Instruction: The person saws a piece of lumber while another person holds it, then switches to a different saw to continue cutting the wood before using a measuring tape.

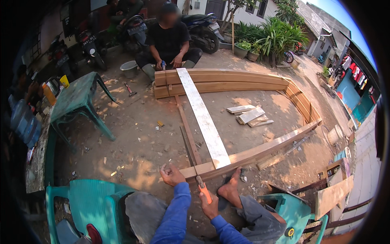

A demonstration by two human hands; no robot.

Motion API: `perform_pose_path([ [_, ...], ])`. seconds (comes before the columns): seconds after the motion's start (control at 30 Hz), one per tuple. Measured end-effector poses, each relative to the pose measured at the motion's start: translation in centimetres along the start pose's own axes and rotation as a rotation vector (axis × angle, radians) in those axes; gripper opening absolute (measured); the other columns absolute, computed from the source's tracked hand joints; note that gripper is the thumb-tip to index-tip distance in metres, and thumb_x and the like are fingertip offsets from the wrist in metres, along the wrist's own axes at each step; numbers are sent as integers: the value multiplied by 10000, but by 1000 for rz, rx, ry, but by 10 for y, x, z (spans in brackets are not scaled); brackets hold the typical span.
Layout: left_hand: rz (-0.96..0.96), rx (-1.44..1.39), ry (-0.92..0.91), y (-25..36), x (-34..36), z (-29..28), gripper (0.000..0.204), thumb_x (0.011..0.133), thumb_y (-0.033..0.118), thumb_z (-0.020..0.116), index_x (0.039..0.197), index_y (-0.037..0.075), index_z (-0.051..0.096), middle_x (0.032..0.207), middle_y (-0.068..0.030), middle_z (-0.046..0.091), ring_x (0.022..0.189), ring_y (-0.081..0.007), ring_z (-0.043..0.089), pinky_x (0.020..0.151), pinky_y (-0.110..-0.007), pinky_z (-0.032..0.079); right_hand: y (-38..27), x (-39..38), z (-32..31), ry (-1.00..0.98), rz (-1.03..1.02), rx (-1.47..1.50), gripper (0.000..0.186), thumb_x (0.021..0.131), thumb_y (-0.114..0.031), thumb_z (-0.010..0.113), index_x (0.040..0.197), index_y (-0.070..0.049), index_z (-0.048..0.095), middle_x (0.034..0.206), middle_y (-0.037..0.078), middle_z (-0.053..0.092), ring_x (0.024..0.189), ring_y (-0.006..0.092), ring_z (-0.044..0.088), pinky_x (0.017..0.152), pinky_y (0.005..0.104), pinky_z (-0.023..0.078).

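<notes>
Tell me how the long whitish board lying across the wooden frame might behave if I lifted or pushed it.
The whitish board is probably fairly stiff: it spans the gap with no obvious sag. Being long and narrow, it may swing awkwardly if lifted by one end. Pushed, it could slide on the wooden frame, since I can't see anything fastening it.

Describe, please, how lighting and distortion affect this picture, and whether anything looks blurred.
In the head view, sun dapples the ground; the white board is bright; the upper beams appear bowed, and the corners are black; the blue water jug sits in shade; the seated co-worker's head is blurred, while the orange saw handle looks fairly clear.
</notes>
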State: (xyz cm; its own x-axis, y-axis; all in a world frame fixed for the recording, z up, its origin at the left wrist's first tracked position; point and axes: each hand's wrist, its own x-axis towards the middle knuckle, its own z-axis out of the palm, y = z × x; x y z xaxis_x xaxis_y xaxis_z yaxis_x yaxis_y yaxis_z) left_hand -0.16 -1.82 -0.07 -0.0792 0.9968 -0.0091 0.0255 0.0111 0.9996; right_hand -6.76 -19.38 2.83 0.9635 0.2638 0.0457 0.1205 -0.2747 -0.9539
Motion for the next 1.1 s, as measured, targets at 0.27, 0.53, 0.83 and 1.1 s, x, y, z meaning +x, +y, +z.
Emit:
perform_pose_path([
  [0.27,-56,-108,-31,-7,3,6,268,875,122,696,1104,16,606,611,-19,508,589,-128,479,569,-310,404,-5,1,-5,-53,-27,-72,278,968,-202,591,1093,25,695,661,71,578,612,113,536,591,318,456],
  [0.53,-77,-67,-51,-7,2,-3,287,874,103,716,1124,16,605,637,-37,555,587,-123,528,560,-302,432,-55,-75,-65,-79,246,-90,233,927,-216,647,932,13,692,624,147,596,557,188,610,577,356,474],
  [0.83,-89,-118,-57,3,-2,6,243,897,153,717,1069,17,613,592,-3,509,560,-98,508,541,-288,406,-36,-18,-32,-55,77,-105,250,956,-186,604,893,42,686,616,61,561,560,100,506,539,310,409],
  [1.1,-96,-102,-38,-1,10,1,258,906,168,719,1078,3,619,598,-16,515,553,-105,471,541,-297,394,-53,-99,-76,-29,149,-70,219,905,-177,642,861,32,688,580,103,566,533,135,546,538,355,438],
])
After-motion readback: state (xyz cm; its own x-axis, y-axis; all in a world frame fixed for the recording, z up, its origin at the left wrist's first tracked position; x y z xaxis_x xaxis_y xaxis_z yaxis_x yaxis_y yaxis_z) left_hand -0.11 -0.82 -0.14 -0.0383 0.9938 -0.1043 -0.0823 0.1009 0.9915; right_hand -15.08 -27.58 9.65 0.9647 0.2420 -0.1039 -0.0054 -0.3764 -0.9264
